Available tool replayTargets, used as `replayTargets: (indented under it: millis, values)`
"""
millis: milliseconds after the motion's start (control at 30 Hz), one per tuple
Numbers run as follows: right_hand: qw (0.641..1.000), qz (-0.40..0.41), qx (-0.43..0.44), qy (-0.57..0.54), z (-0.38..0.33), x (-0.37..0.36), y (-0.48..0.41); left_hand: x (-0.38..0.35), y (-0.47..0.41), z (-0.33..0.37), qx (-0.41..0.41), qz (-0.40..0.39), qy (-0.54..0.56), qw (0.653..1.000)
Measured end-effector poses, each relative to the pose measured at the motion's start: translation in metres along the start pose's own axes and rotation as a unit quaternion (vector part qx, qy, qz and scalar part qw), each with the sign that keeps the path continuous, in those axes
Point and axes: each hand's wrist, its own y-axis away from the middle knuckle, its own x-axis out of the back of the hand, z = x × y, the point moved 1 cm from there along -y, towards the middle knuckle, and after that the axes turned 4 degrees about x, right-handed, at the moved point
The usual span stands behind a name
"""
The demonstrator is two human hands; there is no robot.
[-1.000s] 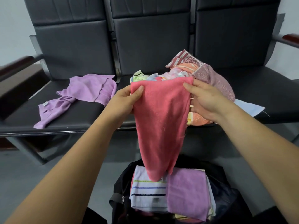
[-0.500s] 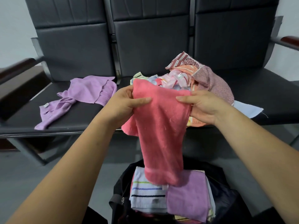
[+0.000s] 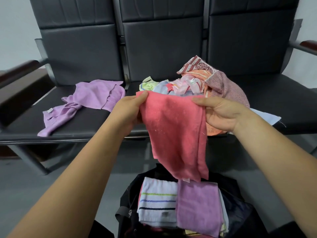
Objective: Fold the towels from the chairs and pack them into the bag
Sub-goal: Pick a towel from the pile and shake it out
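Nearest, the open black fabric bag [image 3: 127, 200] holds folded striped white [image 3: 157, 201] and lilac towels [image 3: 197, 206]; above it, the left hand [image 3: 130, 112] and right hand [image 3: 221, 114] pinch the hanging coral-pink terry towel [image 3: 173, 131] by its top corners; beyond, crumpled towels [image 3: 197, 83] heap on the black padded chairs [image 3: 163, 48].

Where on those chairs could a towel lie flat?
The right seat past the towel pile is mostly bare. The left seat has a bare strip in front of the purple towel. The middle seat is crowded by the pile, and the bag holds folded towels.
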Motion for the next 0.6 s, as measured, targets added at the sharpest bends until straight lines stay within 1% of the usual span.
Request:
replayTargets:
  millis: [33, 67, 133, 167, 200, 233, 267, 367, 400, 433, 500, 600]
  values:
    - [1.000, 0.009, -0.004, -0.004, 0.001, 0.000, 0.000, 0.002, 0.000, 0.000, 0.007, -0.034, 0.023, 0.999]
    - [1.000, 0.017, -0.006, -0.007, 0.001, 0.001, 0.000, 0.004, 0.001, 0.000, 0.007, -0.085, 0.023, 0.996]
    - [0.999, 0.028, 0.004, 0.014, 0.002, 0.004, 0.000, 0.007, 0.005, -0.001, 0.008, -0.200, -0.009, 0.980]
    - [0.999, 0.037, 0.012, 0.033, 0.002, 0.007, 0.000, 0.008, 0.006, -0.002, 0.013, -0.241, -0.017, 0.970]
    - [0.998, 0.044, 0.019, 0.048, 0.001, 0.008, 0.001, 0.008, 0.007, -0.003, 0.018, -0.256, -0.020, 0.966]
    - [0.997, 0.052, 0.028, 0.057, 0.001, 0.009, 0.001, 0.007, 0.006, -0.005, 0.018, -0.247, -0.027, 0.969]
    - [0.996, 0.060, 0.036, 0.064, 0.001, 0.010, 0.001, 0.008, 0.004, -0.006, 0.010, -0.221, -0.045, 0.974]
    - [0.995, 0.070, 0.033, 0.069, 0.002, 0.006, 0.002, 0.009, -0.001, -0.011, -0.041, -0.126, -0.154, 0.979]
    - [0.996, 0.062, 0.029, 0.063, 0.002, 0.005, 0.003, 0.008, -0.001, -0.012, -0.049, -0.110, -0.165, 0.979]
    - [0.997, 0.051, 0.024, 0.048, 0.002, 0.003, 0.003, 0.007, -0.001, -0.013, -0.049, -0.101, -0.156, 0.981]
    - [0.999, 0.032, -0.001, -0.005, 0.000, 0.000, 0.004, 0.003, 0.000, -0.011, -0.027, -0.089, -0.100, 0.991]
    - [0.997, 0.039, -0.036, -0.051, -0.001, -0.001, 0.005, 0.001, 0.001, -0.006, 0.021, -0.070, 0.003, 0.997]
